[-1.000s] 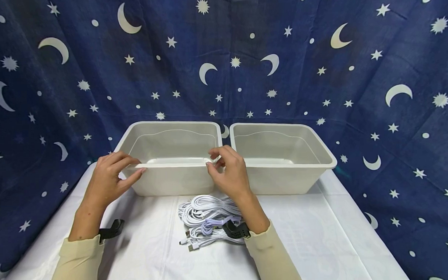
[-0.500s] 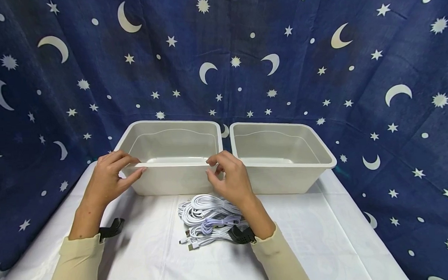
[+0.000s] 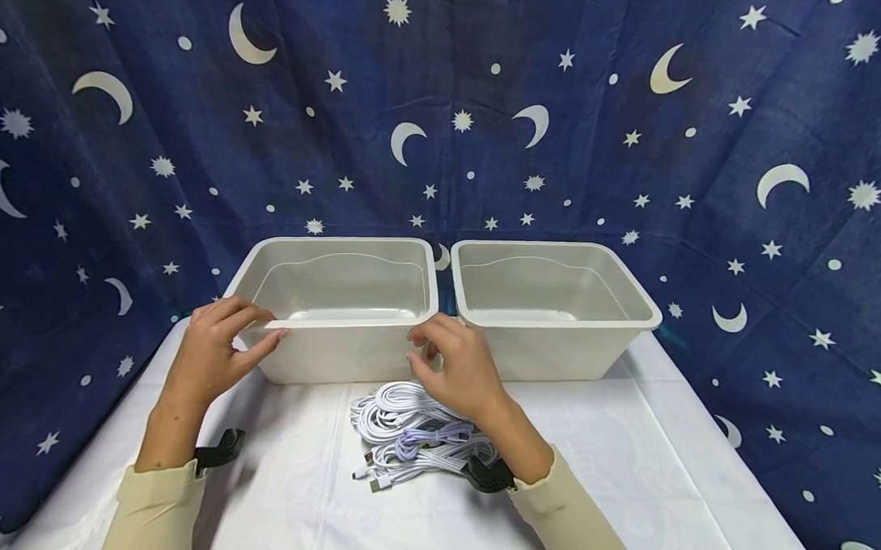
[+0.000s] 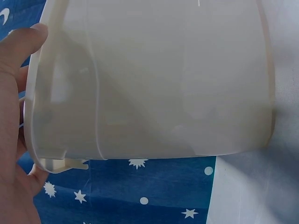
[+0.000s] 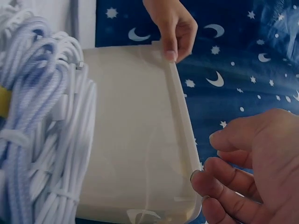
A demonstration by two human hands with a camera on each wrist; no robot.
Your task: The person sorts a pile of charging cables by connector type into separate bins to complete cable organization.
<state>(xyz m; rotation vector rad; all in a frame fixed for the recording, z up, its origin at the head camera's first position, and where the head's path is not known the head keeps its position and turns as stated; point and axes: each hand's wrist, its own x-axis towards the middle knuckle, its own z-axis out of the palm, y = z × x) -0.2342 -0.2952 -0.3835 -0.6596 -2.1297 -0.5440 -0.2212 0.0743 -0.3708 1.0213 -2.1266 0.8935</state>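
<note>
My left hand [image 3: 217, 347] grips the front rim of the left plastic bin [image 3: 341, 355] near its left corner. In the left wrist view the thumb [image 4: 35, 37] lies on the near side of the rim, with the other fingers behind it. My right hand [image 3: 458, 359] is held in front of the same bin's right end, fingers loosely bent and holding nothing. The right wrist view has its fingertips [image 5: 198, 179] close beside the rim. Below that hand, bundled white charging cables [image 3: 409, 414] lie in a pile, with a lavender cable [image 3: 420, 439] on top.
A matching pale bin [image 3: 552, 352] stands to the right, with a narrow gap between the two. Both bins have nothing inside that shows. A white cloth [image 3: 296, 507] covers the table, and a dark blue curtain [image 3: 360, 51] with moons and stars hangs close behind.
My right hand has drawn back from the left bin's rim, coming lower and toward me, its wrist shifting right. The left hand and both bins have stayed in place.
</note>
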